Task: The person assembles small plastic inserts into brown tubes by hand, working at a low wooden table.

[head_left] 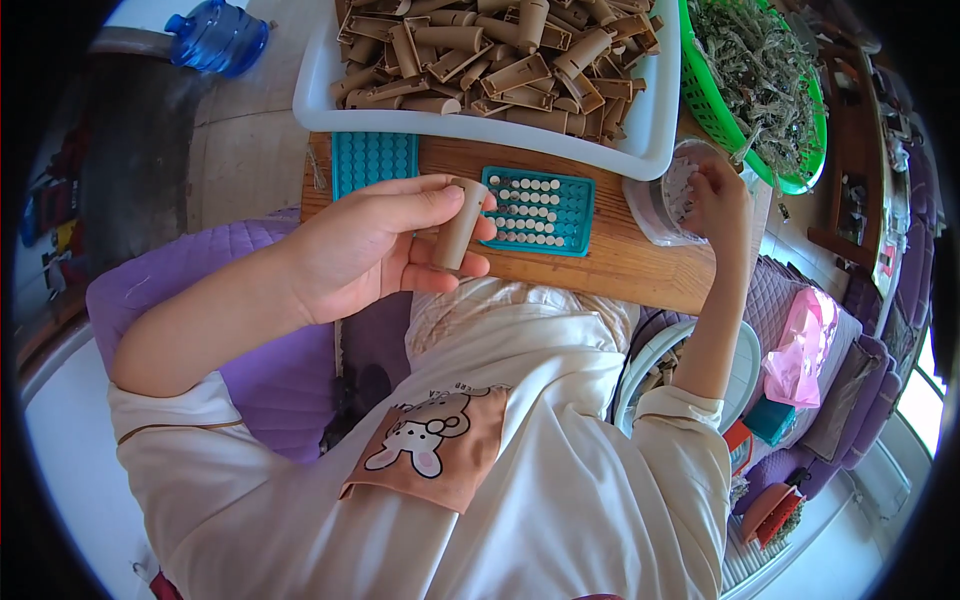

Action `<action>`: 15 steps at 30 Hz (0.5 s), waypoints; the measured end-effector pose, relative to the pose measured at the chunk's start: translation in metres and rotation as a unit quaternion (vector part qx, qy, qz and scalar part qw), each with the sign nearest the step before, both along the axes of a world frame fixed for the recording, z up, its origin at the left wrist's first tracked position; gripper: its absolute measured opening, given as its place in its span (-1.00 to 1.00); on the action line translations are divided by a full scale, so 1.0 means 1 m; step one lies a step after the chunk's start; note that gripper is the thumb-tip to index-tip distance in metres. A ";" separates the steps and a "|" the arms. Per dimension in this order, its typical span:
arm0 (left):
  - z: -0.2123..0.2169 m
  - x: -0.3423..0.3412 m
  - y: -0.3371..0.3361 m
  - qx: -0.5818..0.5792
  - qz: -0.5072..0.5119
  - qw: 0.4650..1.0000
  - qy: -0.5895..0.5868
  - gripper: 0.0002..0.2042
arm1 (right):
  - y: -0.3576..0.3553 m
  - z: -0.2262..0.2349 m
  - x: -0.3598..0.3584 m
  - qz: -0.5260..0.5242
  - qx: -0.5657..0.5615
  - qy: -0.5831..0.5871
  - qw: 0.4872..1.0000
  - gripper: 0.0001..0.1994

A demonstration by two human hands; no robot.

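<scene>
Tan plastic tube (459, 225) stands nearly upright in my left hand (375, 245), pinched between thumb and fingers, its long axis tilted slightly right, just before the teal tray (575, 210); my right hand (718, 195) curls into the clear tub (650, 205) off to the right; what it grips is hidden

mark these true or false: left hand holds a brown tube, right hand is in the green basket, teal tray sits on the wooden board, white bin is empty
1. The left hand holds a brown tube. True.
2. The right hand is in the green basket. False: it reaches into the clear round container beside it.
3. The teal tray sits on the wooden board. True.
4. The white bin is empty. False: it is heaped with brown tubes.
</scene>
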State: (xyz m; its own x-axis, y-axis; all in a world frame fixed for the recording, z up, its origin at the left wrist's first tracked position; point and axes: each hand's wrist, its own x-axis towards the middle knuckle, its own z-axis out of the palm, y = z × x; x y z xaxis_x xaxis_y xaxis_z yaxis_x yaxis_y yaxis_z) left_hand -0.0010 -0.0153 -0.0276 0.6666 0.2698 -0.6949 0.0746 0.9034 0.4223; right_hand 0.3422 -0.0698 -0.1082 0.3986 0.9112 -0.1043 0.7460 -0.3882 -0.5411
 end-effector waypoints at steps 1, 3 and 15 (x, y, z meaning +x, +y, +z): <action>0.001 -0.001 -0.001 0.000 0.003 1.000 0.001 -0.72 | -0.002 0.001 0.000 0.003 0.000 0.001 1.000 -0.91; 0.004 0.000 -0.002 -0.032 0.033 0.999 -0.006 -0.71 | -0.008 0.003 0.000 0.012 0.039 -0.001 0.999 -0.91; 0.004 0.000 0.001 -0.072 0.085 0.994 -0.006 -0.66 | -0.011 0.054 -0.073 0.020 0.191 0.296 0.936 -0.93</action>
State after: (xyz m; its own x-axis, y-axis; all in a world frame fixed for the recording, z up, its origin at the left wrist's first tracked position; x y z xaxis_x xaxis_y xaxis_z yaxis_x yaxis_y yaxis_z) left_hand -0.0013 -0.0143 -0.0231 0.6280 0.2772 -0.7272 -0.0888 0.9538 0.2869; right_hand 0.2691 -0.0804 -0.0542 0.3385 0.9401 0.0402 0.2815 -0.0604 -0.9576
